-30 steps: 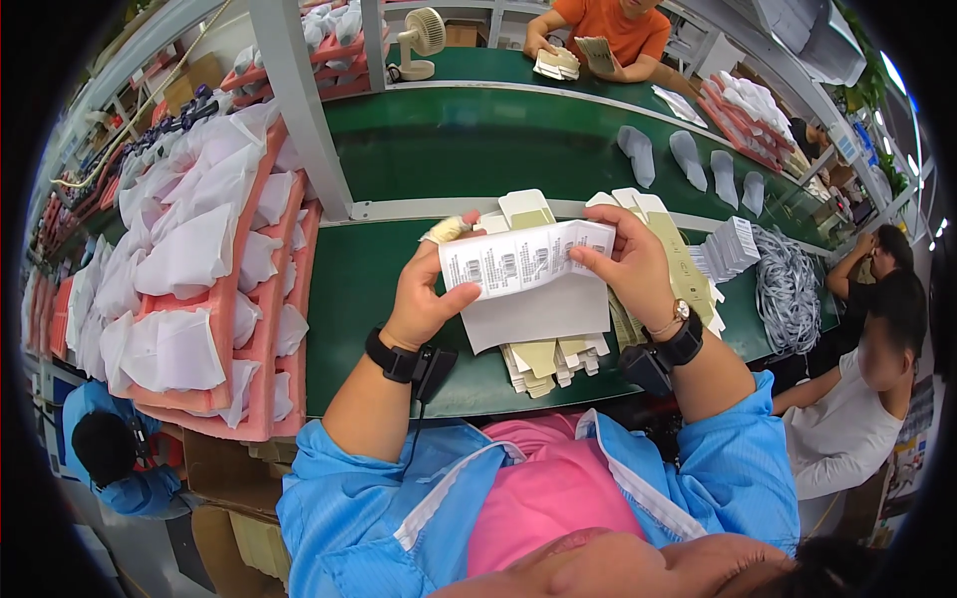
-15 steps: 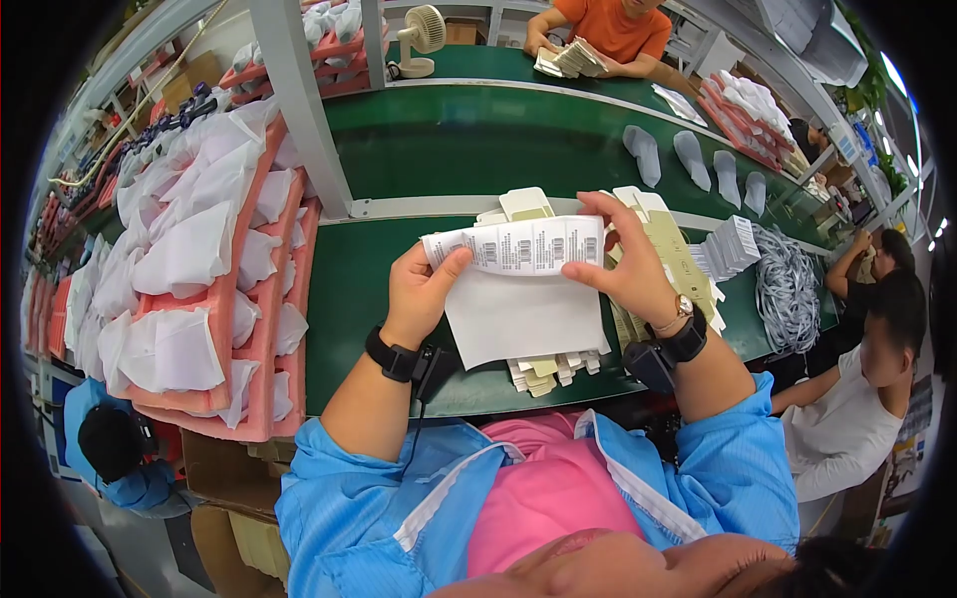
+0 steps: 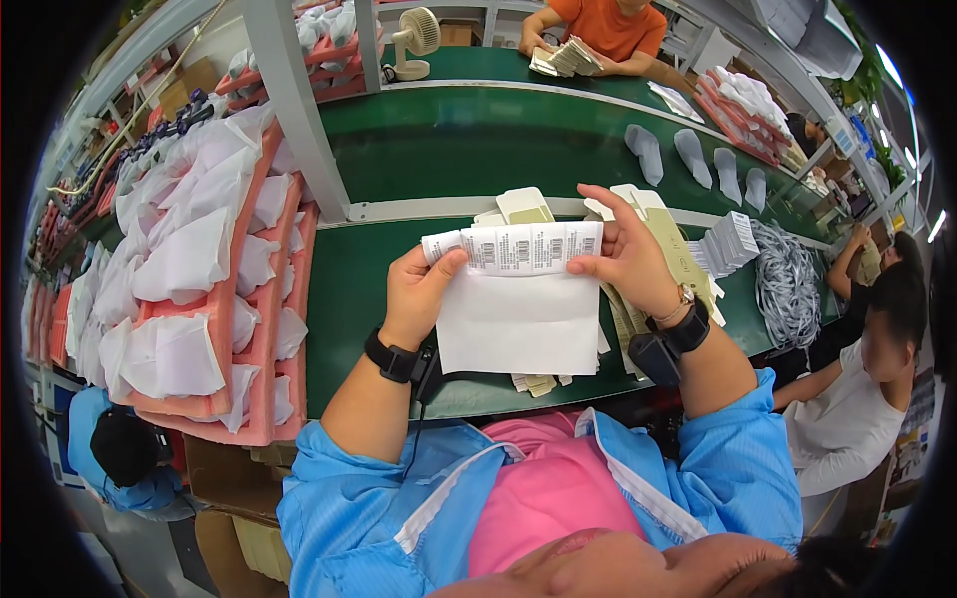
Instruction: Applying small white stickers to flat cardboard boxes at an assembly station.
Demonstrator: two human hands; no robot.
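Holding a white sheet of paper (image 3: 518, 314) up over the green worktop (image 3: 349, 299), a person in a blue coat pinches its folded top edge from both sides. The left hand (image 3: 424, 294) grips the left end with thumb on top, and the right hand (image 3: 628, 254) clamps the right end between thumb and fingers. The folded strip along the top is covered in small printed lines; the rest hangs blank below.

The paper looks thin, light and limp, likely to crease or tear if pulled hard, so the corners of the folded edge seem the surest place to hold it.

Under the sheet, a heap of beige card pieces (image 3: 673, 249) lies on the worktop, mostly covered, so their number cannot be told. To the left stand pink trays (image 3: 264, 329) stuffed with white paper. To the right lie a stack of white tags (image 3: 733, 239) and a bundle of grey cord (image 3: 788, 284). Grey socks (image 3: 693, 154) lie on the far belt. Another worker in orange (image 3: 608, 20) is cut off at the top edge.
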